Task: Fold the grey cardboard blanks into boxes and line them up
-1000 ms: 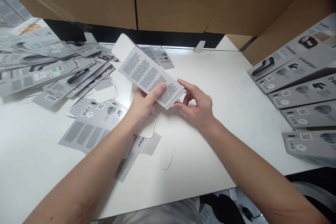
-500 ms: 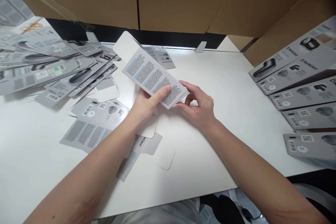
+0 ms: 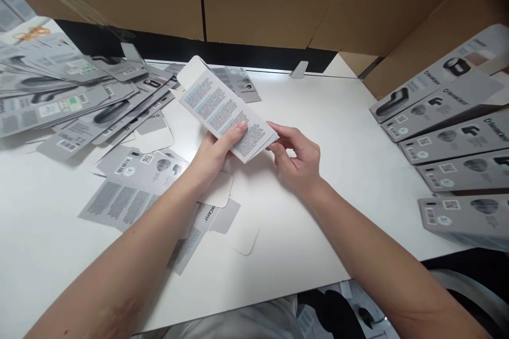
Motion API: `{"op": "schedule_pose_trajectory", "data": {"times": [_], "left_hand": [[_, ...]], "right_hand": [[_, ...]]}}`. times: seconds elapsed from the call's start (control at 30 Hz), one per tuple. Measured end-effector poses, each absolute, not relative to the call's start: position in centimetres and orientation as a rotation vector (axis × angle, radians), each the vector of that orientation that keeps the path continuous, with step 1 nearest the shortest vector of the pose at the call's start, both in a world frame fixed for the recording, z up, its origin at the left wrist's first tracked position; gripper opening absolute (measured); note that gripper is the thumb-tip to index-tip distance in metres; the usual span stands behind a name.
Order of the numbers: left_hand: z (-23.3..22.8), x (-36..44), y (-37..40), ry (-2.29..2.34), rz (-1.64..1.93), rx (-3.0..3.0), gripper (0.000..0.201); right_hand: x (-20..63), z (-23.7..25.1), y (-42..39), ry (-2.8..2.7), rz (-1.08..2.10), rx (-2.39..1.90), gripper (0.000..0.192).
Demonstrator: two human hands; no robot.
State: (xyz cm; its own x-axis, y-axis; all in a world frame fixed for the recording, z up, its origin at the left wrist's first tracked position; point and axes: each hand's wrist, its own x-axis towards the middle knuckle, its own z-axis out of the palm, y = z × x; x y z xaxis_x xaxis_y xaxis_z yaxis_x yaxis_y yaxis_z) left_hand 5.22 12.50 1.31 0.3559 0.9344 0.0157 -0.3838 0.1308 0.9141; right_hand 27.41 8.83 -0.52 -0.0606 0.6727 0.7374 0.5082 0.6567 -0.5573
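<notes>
A slim grey-and-white carton (image 3: 222,108), printed with columns of small text, is held tilted above the table. My left hand (image 3: 217,151) grips it, thumb flat on the printed face and fingers underneath. At its far upper-left end a white flap (image 3: 193,70) sticks out. My right hand (image 3: 296,159) is at the near right end, thumb and index finger pinching the end edge or flap; the other fingers are curled. Flattened cartons (image 3: 147,169) lie on the table beneath my left forearm, partly hidden by it.
A fanned pile of flat cartons (image 3: 83,95) covers the table's left side. Several formed cartons (image 3: 457,169) stand in a row at the right. Large cardboard boxes (image 3: 262,0) wall off the back. One flat carton (image 3: 240,85) lies behind the held one.
My right thumb has moved up from the lower corner toward the index finger at the carton's end. The view has shifted slightly; my left hand keeps its grip.
</notes>
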Motion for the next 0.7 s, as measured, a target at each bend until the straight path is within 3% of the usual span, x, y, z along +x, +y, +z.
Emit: {"op": "schedule_pose_trajectory", "data": {"times": [0.3, 0.7], "left_hand": [[1.65, 5.20, 12.49, 0.674, 1.105, 1.044, 0.061], [1.44, 5.01, 12.61, 0.669, 1.091, 1.107, 0.057]], "right_hand": [[27.59, -0.54, 8.63, -1.719, 0.282, -0.921, 0.032], [27.58, -0.69, 8.36, -1.689, 0.301, -1.039, 0.041]]}}
